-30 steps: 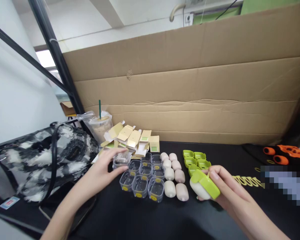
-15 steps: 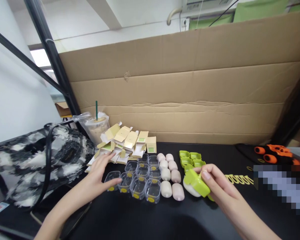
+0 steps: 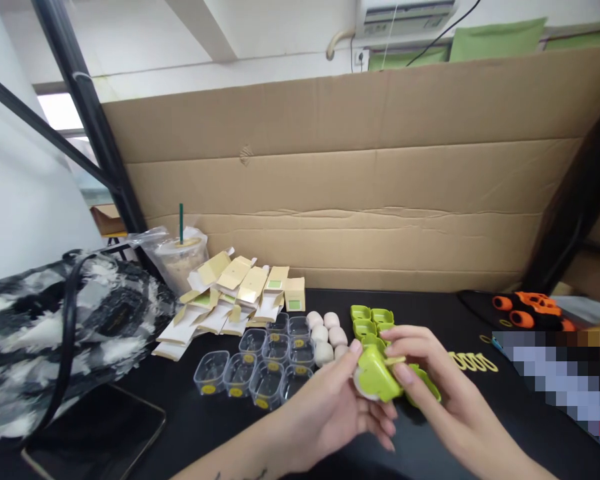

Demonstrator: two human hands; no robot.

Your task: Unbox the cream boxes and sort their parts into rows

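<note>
A bright green plastic cover with a pale rounded edge beneath it is held in front of me by both hands. My left hand grips it from the left, thumb on top and fingers below. My right hand pinches a thin yellow band at the cover's right side. Another green cover lies on the table under my right hand, partly hidden. Behind my hands stand more green covers in two columns. Rounded off-white and pinkish pieces sit left of them, some hidden by my left hand.
Clear plastic cups with yellow stickers stand in rows at the left. Opened small cartons and a bagged drink cup are behind them. A furry bag lies far left. Yellow bands and an orange toy car are at the right.
My left hand has moved right from the cartons and cups and has taken hold of the green cover. My right hand has brought the cover slightly left and turned it. The view has shifted a little.
</note>
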